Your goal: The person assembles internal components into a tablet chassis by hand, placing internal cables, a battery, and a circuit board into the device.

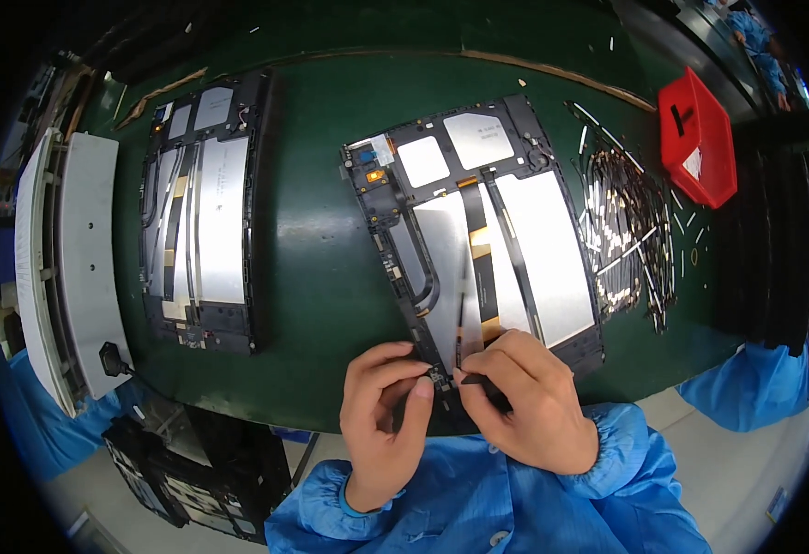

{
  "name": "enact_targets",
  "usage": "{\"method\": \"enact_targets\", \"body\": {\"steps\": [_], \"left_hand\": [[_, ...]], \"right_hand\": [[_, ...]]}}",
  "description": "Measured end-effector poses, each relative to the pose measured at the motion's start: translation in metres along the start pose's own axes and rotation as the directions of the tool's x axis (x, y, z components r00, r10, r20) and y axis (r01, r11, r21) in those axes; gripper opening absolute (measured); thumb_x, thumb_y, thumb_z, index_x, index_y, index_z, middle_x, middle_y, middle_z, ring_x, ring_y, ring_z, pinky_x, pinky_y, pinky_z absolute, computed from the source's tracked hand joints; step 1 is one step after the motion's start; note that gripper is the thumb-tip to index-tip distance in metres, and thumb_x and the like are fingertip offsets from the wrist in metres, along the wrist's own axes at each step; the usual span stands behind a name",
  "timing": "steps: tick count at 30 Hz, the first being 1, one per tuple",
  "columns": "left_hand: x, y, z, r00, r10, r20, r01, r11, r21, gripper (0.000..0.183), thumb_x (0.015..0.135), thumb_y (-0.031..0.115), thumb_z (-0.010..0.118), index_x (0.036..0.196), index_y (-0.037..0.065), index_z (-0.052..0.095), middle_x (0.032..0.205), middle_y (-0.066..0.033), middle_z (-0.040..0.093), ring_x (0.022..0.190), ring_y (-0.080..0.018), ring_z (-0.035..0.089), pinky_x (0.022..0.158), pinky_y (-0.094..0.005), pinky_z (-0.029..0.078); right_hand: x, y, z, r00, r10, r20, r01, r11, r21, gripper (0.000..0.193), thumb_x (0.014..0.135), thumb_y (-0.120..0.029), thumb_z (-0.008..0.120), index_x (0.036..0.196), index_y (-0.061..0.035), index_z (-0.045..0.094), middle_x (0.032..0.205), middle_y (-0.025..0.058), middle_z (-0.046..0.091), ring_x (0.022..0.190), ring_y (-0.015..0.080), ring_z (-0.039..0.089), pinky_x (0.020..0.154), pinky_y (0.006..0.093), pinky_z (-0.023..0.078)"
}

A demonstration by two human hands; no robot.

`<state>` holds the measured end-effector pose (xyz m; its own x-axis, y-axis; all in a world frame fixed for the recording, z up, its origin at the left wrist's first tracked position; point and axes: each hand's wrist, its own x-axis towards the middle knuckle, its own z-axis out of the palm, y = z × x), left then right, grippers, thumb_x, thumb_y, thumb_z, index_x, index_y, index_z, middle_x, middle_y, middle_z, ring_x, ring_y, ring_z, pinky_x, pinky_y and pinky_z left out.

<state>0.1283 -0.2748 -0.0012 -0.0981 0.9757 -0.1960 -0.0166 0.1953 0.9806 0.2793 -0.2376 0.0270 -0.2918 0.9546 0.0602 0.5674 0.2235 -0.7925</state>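
An opened tablet-like device [552, 249] lies slightly tilted before me, its silver battery panels, dark frame and flat ribbon cables exposed. My left hand [381, 397] is at its near left corner, thumb and index finger drawn together at the frame's edge; what lies between them is too small to make out. My right hand [525, 392] is closed beside it, fingertips pinching the near end of a thin dark cable [462, 319]. That cable runs up over the silver panel. The right fingers partly cover the device's near edge.
A similar opened device [224, 203] lies to the left, beside a white panel [90, 249]. On the right are a heap of thin cable strips [617, 231] and a red bin [700, 138]. More dark device frames [192, 471] stand below the green table [307, 305] at left. People in blue sleeves [755, 388] are nearby.
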Motion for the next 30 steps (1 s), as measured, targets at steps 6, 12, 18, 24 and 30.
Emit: {"method": "enact_targets", "body": {"steps": [6, 12, 18, 24, 30], "left_hand": [[0.001, 0.0, 0.001, 1.0, 0.017, -0.012, -0.017, 1.0, -0.018, 0.02, 0.081, -0.008, 0.059, 0.1, -0.004, 0.055, 0.117, -0.013, 0.046, 0.095, -0.0154, 0.058, 0.081, -0.0252, 0.051], [0.002, 0.0, 0.003, 0.999, 0.003, -0.041, -0.005, 0.999, -0.046, 0.021, 0.079, -0.009, 0.062, 0.098, -0.005, 0.057, 0.115, -0.0137, 0.047, 0.095, -0.0167, 0.058, 0.081, -0.0258, 0.052], [0.0, 0.0, 0.002, 0.999, 0.026, -0.04, -0.027, 1.0, -0.015, 0.021, 0.079, -0.009, 0.062, 0.099, -0.006, 0.057, 0.115, -0.0136, 0.047, 0.095, -0.0171, 0.059, 0.081, -0.0259, 0.052], [0.001, -0.002, 0.002, 0.999, 0.037, -0.04, -0.037, 0.999, 0.005, 0.022, 0.079, -0.009, 0.062, 0.1, -0.006, 0.057, 0.116, -0.0137, 0.047, 0.095, -0.0171, 0.059, 0.08, -0.0259, 0.052], [0.0, -0.003, 0.002, 0.998, 0.041, -0.043, -0.04, 0.999, 0.011, 0.022, 0.079, -0.008, 0.062, 0.1, -0.005, 0.057, 0.116, -0.0137, 0.047, 0.096, -0.0172, 0.058, 0.08, -0.0257, 0.052]], "right_hand": [[-0.001, 0.0, 0.001, 1.0, 0.009, -0.017, -0.008, 1.0, 0.03, 0.018, 0.069, 0.0, 0.067, 0.085, 0.0008, 0.06, 0.079, 0.0112, 0.053, 0.069, 0.0288, 0.056, 0.06, 0.0359, 0.048], [-0.002, 0.001, 0.007, 0.998, -0.015, -0.064, 0.016, 1.0, 0.007, 0.017, 0.069, 0.0, 0.067, 0.084, 0.0003, 0.059, 0.076, 0.0106, 0.052, 0.066, 0.0282, 0.054, 0.057, 0.0355, 0.047], [-0.002, -0.002, 0.002, 1.0, -0.013, -0.018, 0.012, 1.0, -0.011, 0.015, 0.071, -0.001, 0.066, 0.084, 0.0, 0.058, 0.077, 0.0108, 0.051, 0.069, 0.0279, 0.054, 0.059, 0.0362, 0.046], [0.002, -0.001, -0.007, 0.992, 0.041, 0.119, -0.045, 0.998, 0.034, 0.012, 0.075, -0.003, 0.064, 0.084, 0.0004, 0.058, 0.08, 0.0116, 0.05, 0.074, 0.0293, 0.053, 0.064, 0.0377, 0.045], [0.006, -0.007, -0.008, 0.993, 0.066, 0.102, -0.067, 0.998, 0.004, 0.012, 0.072, -0.001, 0.067, 0.081, 0.0026, 0.06, 0.078, 0.0124, 0.054, 0.07, 0.0293, 0.056, 0.061, 0.0353, 0.047]]}}
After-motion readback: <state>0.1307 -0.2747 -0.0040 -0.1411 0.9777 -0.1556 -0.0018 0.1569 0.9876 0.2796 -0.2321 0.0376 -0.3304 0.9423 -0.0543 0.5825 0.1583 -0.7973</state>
